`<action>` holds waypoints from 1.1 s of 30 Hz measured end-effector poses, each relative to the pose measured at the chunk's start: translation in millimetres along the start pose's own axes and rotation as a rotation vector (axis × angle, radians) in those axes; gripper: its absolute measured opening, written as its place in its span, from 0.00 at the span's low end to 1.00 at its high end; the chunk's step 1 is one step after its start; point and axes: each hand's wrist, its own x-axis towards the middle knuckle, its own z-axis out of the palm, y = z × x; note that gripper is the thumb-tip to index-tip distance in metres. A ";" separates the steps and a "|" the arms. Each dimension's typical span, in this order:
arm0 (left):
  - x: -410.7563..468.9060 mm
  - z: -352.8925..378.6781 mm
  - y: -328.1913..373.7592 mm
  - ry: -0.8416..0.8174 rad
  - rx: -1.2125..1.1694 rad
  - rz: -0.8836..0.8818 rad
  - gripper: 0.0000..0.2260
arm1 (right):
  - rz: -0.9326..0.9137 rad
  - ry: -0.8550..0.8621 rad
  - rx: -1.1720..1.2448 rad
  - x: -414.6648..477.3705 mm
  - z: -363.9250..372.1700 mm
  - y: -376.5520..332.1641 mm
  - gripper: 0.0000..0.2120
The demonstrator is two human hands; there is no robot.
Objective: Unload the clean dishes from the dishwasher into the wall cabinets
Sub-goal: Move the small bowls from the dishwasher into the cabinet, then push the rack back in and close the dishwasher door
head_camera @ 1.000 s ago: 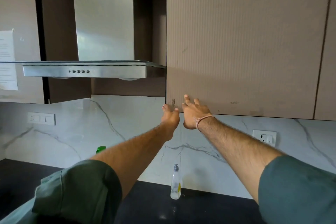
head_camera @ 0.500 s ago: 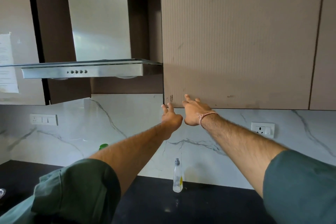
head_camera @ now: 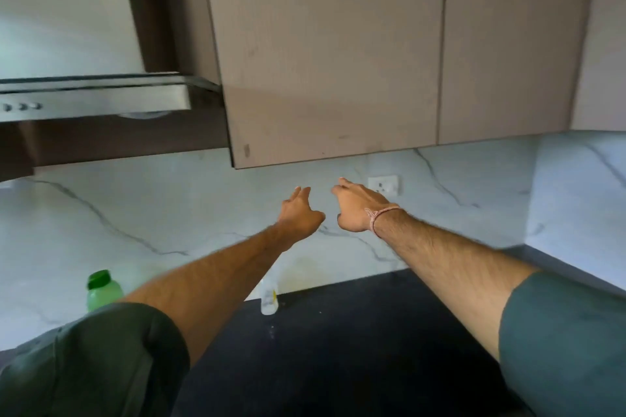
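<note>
Head view: left hand [head_camera: 299, 213], right hand [head_camera: 357, 210] empty, fingers loose, just below closed wall cabinet door [head_camera: 325, 61], not touching.

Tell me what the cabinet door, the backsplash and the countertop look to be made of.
Cabinet door: beige laminate or painted board, matt, going by its flat even colour and scuffs. Backsplash: white marble or marble-look slab, with grey veins and a slight sheen. Countertop: black stone or similar, smooth, with small pale specks.
</note>
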 end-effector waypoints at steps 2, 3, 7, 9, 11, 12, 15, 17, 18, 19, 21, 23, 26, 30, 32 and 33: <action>-13.7 16.2 4.5 -0.051 0.014 0.058 0.31 | 0.074 -0.008 0.010 -26.1 8.1 10.7 0.29; -21.3 24.7 6.5 -0.078 0.016 0.084 0.31 | 0.111 -0.014 0.011 -40.6 12.6 15.2 0.30; -55.0 64.0 14.4 -0.219 0.031 0.185 0.30 | 0.259 -0.024 0.040 -106.6 32.3 31.5 0.28; -76.0 86.3 20.8 -0.300 0.026 0.223 0.30 | 0.336 -0.037 0.052 -144.5 42.7 42.1 0.26; -99.5 110.4 27.8 -0.380 0.020 0.267 0.30 | 0.419 -0.070 0.044 -186.3 54.1 53.6 0.27; -112.0 123.4 31.9 -0.420 0.007 0.286 0.29 | 0.462 -0.089 0.043 -207.9 60.0 59.3 0.28; -155.5 166.6 47.0 -0.543 -0.017 0.329 0.28 | 0.600 -0.131 0.063 -278.9 76.5 73.8 0.28; -189.2 196.6 58.9 -0.625 -0.021 0.367 0.26 | 0.693 -0.134 0.092 -329.3 87.0 82.6 0.27; -206.0 212.1 65.2 -0.670 -0.027 0.376 0.24 | 0.738 -0.132 0.101 -354.4 92.9 87.3 0.27; -223.6 226.3 72.0 -0.712 -0.033 0.390 0.23 | 0.784 -0.133 0.109 -379.5 98.6 91.9 0.26; -260.7 257.8 85.5 -0.798 -0.031 0.417 0.20 | 0.880 -0.141 0.133 -430.2 111.0 99.4 0.25; -300.5 286.5 97.1 -0.887 -0.037 0.434 0.17 | 0.988 -0.156 0.162 -480.6 123.6 104.7 0.26; -360.1 329.1 108.3 -1.007 -0.031 0.480 0.17 | 1.146 -0.161 0.215 -556.7 138.9 111.3 0.26; -444.2 374.3 121.6 -1.153 0.016 0.528 0.13 | 1.306 -0.157 0.308 -663.9 153.6 114.9 0.27; -489.7 392.3 128.9 -1.218 -0.001 0.498 0.12 | 1.373 -0.155 0.346 -719.7 161.6 116.4 0.26; -513.2 401.0 131.8 -1.249 -0.010 0.474 0.12 | 1.407 -0.155 0.365 -748.1 165.2 116.9 0.26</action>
